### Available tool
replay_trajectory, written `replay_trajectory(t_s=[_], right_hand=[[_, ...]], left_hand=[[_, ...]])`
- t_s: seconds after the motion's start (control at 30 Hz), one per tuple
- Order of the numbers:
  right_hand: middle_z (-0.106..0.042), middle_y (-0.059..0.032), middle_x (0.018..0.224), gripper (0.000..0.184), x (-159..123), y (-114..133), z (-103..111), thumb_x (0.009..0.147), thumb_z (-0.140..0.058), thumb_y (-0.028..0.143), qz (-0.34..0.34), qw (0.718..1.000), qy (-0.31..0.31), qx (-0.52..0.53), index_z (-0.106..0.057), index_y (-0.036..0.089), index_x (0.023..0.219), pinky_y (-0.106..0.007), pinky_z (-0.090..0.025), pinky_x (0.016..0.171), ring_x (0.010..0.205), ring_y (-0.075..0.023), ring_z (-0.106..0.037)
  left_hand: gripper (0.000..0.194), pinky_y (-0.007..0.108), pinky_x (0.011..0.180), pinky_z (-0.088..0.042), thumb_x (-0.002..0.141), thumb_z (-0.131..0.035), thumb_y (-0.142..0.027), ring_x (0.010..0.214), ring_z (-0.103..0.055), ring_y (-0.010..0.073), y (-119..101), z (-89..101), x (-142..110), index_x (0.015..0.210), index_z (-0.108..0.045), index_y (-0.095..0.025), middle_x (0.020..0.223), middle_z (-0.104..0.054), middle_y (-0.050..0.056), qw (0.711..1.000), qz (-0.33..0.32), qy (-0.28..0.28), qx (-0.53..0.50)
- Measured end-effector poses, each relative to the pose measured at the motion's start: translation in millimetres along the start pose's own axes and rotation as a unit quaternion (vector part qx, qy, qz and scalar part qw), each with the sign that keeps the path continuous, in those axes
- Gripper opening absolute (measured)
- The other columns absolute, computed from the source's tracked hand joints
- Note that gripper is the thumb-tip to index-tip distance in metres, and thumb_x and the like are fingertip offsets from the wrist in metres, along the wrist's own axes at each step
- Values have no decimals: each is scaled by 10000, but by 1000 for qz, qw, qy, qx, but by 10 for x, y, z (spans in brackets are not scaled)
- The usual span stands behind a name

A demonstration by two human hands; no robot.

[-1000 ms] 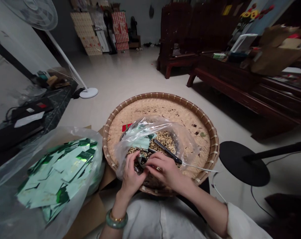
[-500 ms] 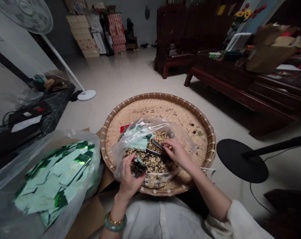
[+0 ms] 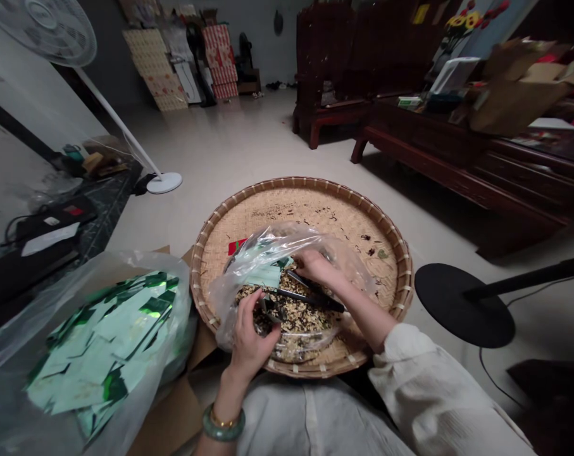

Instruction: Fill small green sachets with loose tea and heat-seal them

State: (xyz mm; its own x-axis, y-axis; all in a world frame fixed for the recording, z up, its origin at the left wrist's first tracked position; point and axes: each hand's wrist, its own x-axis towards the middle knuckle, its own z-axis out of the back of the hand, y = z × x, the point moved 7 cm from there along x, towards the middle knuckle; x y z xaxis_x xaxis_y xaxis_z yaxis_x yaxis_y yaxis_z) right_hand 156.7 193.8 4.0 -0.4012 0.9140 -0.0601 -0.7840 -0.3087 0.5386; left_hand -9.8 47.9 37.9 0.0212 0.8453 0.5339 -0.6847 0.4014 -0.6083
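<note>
Head view: round bamboo winnowing tray [image 3: 287,185] held a clear plastic bag [image 3: 353,266] of seed-like mix [image 3: 296,329]. Left hand [image 3: 253,335], within the bag, had fingers clenched on a small dark piece [image 3: 268,310]; right hand [image 3: 318,266] lay just above black tongs [image 3: 310,297], grip unclear. Green foil sheets [image 3: 101,348] lay left of the tray.

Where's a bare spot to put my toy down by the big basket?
Bare floor lies between the woven basket and the black stand base. The basket's far side is nearly bare. Crowded: near the left hand, right hand and clear plastic bag.
</note>
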Motion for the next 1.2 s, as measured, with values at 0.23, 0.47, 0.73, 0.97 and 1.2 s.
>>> replay_trajectory(t_s=[0.23,0.47,0.73,0.97,1.2], right_hand=[[-733,-68,917,168,-300,40,281,789,-612,144,-20,992,-36,118,-724,150,914,-298,-516,732,803,-189,-671],[-719,-33,864,112,-726,624,660,782,-639,180,62,966,-71,241,-711,172,868,-274,-519,687,771,-151,-655],[-694,-29,820,177,-883,1220,589,768,-640,76,165,967,-50,185,-703,174,901,-256,-492,685,749,-133,-631],[-709,-31,910,209,-951,1188,566,802,-602,98,166,960,-45,219,-688,202,961,-279,-512,727,806,-138,-650],[-657,-58,1010,256,-939,1106,521,836,-594,154,137,960,-65,234,-640,201,1083,-270,-517,678,803,-133,-621]], left_hand=[[641,429,888,-511,720,-634,-137,1077,-568,257,33,-22,16,1310,-389,-191,1160,-558,123,1000,25,4,2],[634,412,882,-511,717,-624,-132,1081,-565,251,9,-62,24,1306,-394,-184,1153,-560,119,999,32,5,-8],[631,433,891,-502,724,-628,-151,1093,-559,260,23,-44,1,1308,-391,-185,1176,-550,132,999,43,1,-6],[642,424,861,-518,718,-632,-153,1044,-585,253,34,-27,0,1310,-388,-201,1164,-554,126,999,48,0,-16],[657,431,881,-510,714,-629,-134,1051,-585,253,28,-22,-15,1319,-384,-205,1132,-572,111,999,29,12,-24]])
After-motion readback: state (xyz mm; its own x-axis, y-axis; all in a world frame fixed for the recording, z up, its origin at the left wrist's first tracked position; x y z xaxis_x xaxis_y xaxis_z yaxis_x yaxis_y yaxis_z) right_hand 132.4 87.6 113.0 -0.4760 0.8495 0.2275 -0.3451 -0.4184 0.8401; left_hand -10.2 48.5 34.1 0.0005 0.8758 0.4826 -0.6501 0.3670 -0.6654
